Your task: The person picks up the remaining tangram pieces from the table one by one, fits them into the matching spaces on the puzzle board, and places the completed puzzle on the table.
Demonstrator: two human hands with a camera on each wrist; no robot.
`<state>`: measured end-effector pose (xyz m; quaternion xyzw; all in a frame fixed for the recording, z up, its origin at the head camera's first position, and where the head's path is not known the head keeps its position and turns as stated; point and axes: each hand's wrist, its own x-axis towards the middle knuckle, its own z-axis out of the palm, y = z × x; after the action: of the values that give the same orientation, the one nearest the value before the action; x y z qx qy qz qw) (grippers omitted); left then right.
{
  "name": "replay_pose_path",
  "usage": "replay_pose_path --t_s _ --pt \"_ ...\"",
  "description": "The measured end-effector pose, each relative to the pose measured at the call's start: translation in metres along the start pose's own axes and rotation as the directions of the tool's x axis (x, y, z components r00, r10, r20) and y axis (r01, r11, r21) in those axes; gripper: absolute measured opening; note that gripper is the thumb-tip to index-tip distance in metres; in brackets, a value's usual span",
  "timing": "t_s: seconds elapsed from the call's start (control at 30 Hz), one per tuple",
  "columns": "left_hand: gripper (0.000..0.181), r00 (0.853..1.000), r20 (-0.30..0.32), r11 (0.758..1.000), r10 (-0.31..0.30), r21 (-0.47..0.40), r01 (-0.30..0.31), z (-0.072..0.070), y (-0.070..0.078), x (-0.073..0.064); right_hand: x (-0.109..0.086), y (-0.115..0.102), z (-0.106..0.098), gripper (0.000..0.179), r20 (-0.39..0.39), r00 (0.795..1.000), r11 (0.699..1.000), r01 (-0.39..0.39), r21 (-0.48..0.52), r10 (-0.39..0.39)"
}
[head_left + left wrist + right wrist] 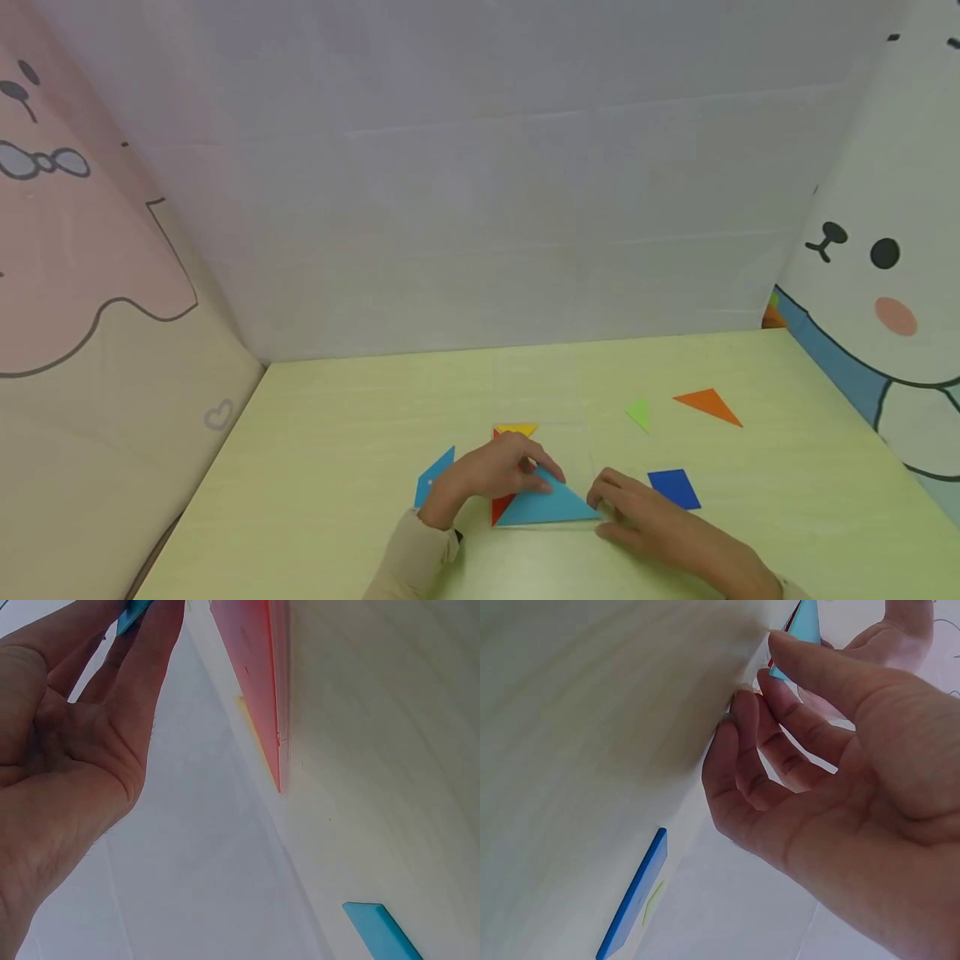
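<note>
A large light blue triangle (551, 502) lies tilted over a clear square tray (555, 527). My left hand (498, 468) pinches its upper edge between thumb and fingers; in the left wrist view only a bit of blue (132, 616) shows at the fingertips. At the triangle's right corner, my right hand (645, 521) has its thumb and index fingertips around the tip, the other fingers curled beside it. Under the left hand a red triangle (501, 508) sits along the tray's left side, partly hidden. A yellow triangle (522, 429) shows at the tray's top left.
Left of the left wrist lies a light blue parallelogram (432, 479). A dark blue square (675, 489) is just beyond the right hand. Farther back right are a small green triangle (639, 414) and an orange triangle (711, 406). Printed cloth walls border the pale table (337, 433).
</note>
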<state>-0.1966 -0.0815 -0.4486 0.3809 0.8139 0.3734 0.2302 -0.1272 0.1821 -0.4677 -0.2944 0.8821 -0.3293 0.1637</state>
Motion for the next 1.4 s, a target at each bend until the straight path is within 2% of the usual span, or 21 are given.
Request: replay_pose_path --t_s 0.17,0.47,0.63,0.87,1.07,1.23,1.4 --pt "0.016 1.0 0.001 1.0 -0.014 0.024 0.014 0.001 0.0 0.001 0.001 0.001 0.0 0.017 0.013 0.999 0.999 -0.032 0.018 0.032" --pt "0.017 1.0 0.016 1.0 0.002 0.024 -0.002 0.001 0.001 0.0 0.0 0.003 0.001 0.015 -0.009 0.999 0.999 0.037 -0.004 -0.037" --pt "0.017 1.0 0.025 1.0 -0.006 0.016 0.006 0.002 0.002 0.0 -0.001 0.002 0.0 0.016 -0.002 1.0 1.0 0.017 0.009 -0.017" --pt "0.018 0.999 0.033 0.999 0.008 0.053 -0.009 0.003 0.004 -0.001 -0.002 -0.001 0.0 0.016 -0.001 1.0 0.999 0.021 0.027 -0.021" --pt "0.017 0.999 0.019 0.997 -0.032 0.077 0.031 0.004 0.006 0.0 -0.002 0.0 -0.001 0.016 0.001 1.0 0.999 0.018 0.028 -0.018" --pt "0.019 0.998 0.0 0.986 -0.067 0.153 0.066 0.007 0.009 0.001 -0.002 0.001 0.0 0.015 0.0 0.999 0.999 0.033 0.026 -0.033" --pt "0.022 0.996 -0.001 0.973 -0.091 0.214 0.089 0.009 0.012 0.002 -0.001 0.0 0.0 0.016 0.01 1.0 0.999 0.007 0.034 -0.007"
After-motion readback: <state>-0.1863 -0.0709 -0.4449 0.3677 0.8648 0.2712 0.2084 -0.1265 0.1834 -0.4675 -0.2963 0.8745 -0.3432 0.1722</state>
